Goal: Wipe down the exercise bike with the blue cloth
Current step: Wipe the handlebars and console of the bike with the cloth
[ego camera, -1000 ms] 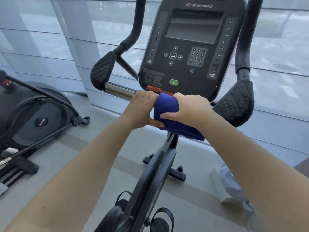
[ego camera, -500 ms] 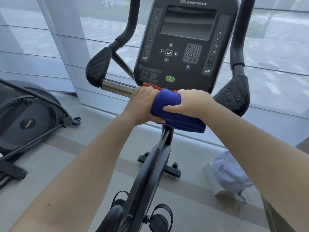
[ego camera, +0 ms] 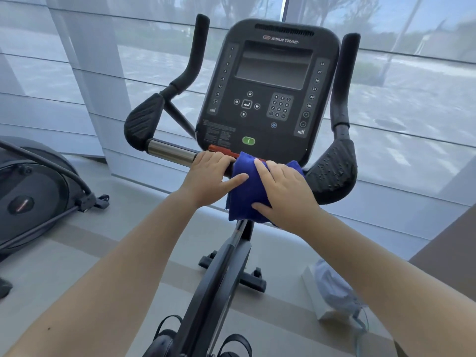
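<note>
Cloth point(ego camera: 244, 191) under right hand point(ego camera: 283, 191)

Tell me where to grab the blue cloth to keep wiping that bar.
Grip the blue cloth at its fold over the handlebar, coming from above on the rider's side. It drapes over the bar with its loose end hanging below, so closing around bar and cloth together, as the right hand does, probably holds best. The left hand grips the bar beside it.
</note>
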Motion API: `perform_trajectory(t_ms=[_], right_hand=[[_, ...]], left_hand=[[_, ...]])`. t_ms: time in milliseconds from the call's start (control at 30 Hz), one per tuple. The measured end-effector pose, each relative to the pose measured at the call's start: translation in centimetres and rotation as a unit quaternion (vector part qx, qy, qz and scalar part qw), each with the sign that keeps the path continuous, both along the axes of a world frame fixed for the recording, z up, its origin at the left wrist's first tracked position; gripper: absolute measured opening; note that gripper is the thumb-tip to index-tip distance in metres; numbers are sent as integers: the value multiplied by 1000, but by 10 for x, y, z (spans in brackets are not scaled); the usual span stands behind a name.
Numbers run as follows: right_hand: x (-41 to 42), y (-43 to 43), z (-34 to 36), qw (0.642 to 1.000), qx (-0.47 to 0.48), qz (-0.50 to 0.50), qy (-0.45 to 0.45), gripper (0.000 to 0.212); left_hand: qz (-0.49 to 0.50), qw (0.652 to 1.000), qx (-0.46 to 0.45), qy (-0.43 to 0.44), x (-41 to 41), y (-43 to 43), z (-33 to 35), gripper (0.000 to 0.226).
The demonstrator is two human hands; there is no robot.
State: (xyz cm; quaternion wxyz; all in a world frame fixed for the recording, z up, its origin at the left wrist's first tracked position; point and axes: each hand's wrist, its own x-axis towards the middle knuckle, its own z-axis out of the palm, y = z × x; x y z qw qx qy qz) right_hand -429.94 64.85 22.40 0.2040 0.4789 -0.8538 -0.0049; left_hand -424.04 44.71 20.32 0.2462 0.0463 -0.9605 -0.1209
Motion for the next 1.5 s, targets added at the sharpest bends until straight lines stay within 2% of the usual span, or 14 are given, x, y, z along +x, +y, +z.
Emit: perform_trajectory(t_ms=[100, 167, 233, 267, 400, 500, 667, 833, 967, 1067, 1167, 1367, 1500], right_hand=[[-10, 10, 20, 993, 1, 40, -114, 71], [-20, 14, 35, 985, 1, 40, -166, 56], [-34, 16, 49, 990, 15, 30, -141, 47], [-41, 16, 57, 991, 30, 18, -126, 48], [-65, 16, 71, 982, 119, -53, -138, 51], [-72, 14, 70, 977, 125, -53, -167, 43], [-68, 14, 68, 988, 77, 3, -132, 34], [-55, 30, 65, 995, -30, 48, -79, 26], [-43, 59, 66, 983, -131, 80, -97, 23], [-41, 85, 78, 975, -174, 71, -121, 26], [-51, 110, 93, 966, -210, 51, -141, 27], [-81, 124, 79, 969, -208, 11, -131, 28], [-86, 119, 60, 970, -214, -22, -111, 26]], left_hand=[[-6, 1000, 11, -27, -2, 0, 8, 63], [-25, 999, 31, -27, -1, 0, 14, 50], [-50, 997, 51, -4, 1, 4, 19, 26], [-60, 996, 60, 4, 2, 7, 20, 22], [-73, 989, 128, 13, 2, 15, 24, 23], [-81, 980, 184, 7, 3, 19, 27, 15], [-43, 977, 207, 17, 5, 31, 30, 34], [17, 967, 251, 50, 8, 50, 35, 22], [31, 954, 286, 86, 13, 67, 48, 19], [7, 946, 308, 100, 8, 83, 64, 18], [-14, 953, 289, 92, -4, 101, 74, 18], [-11, 954, 289, 80, -33, 127, 59, 17], [8, 968, 241, 61, -41, 125, 51, 14]])
